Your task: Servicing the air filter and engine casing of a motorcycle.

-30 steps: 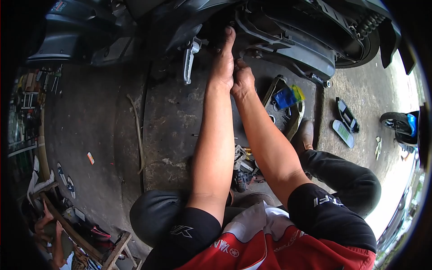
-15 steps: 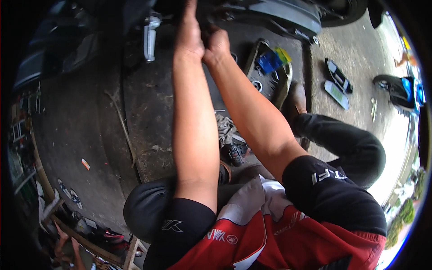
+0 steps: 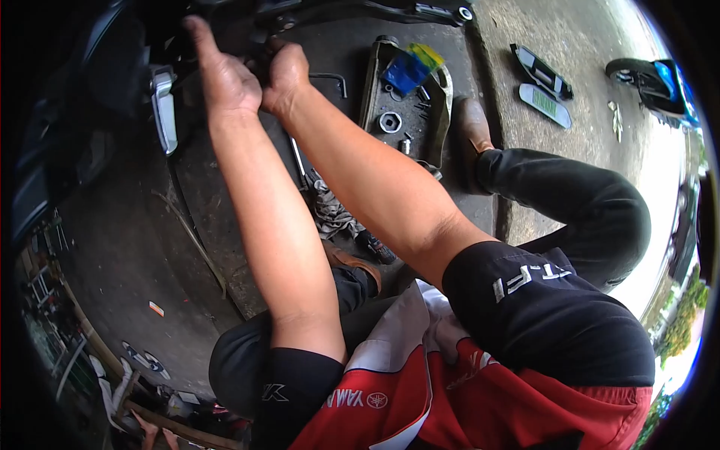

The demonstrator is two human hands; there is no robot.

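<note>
My left hand (image 3: 232, 82) reaches under the dark motorcycle (image 3: 105, 112) at upper left, thumb stretched upward; its other fingers are mostly hidden. My right hand (image 3: 286, 75) is closed beside it, its curled fingers round something in shadow that I cannot make out. A silver footrest (image 3: 165, 116) hangs left of my left hand. Right of my hands, a bent metal hex key (image 3: 341, 82) lies near a dirty tray (image 3: 446, 120) holding a blue-and-yellow packet (image 3: 405, 71), a socket (image 3: 390, 122) and small fasteners. A grey rag (image 3: 337, 206) lies below my forearms.
Two plastic pieces (image 3: 545, 105) lie on the concrete at right, with a blue motorbike (image 3: 667, 94) beyond. A long bar (image 3: 191, 232) lies on the floor at left. A wooden bench (image 3: 105, 352) and another person's limbs (image 3: 150, 431) show at lower left.
The view has shifted, so my hands now appear further left, and more of the tray and hex key shows. My left hand looks tilted, thumb angled leftward; my right hand remains curled beside it.
</note>
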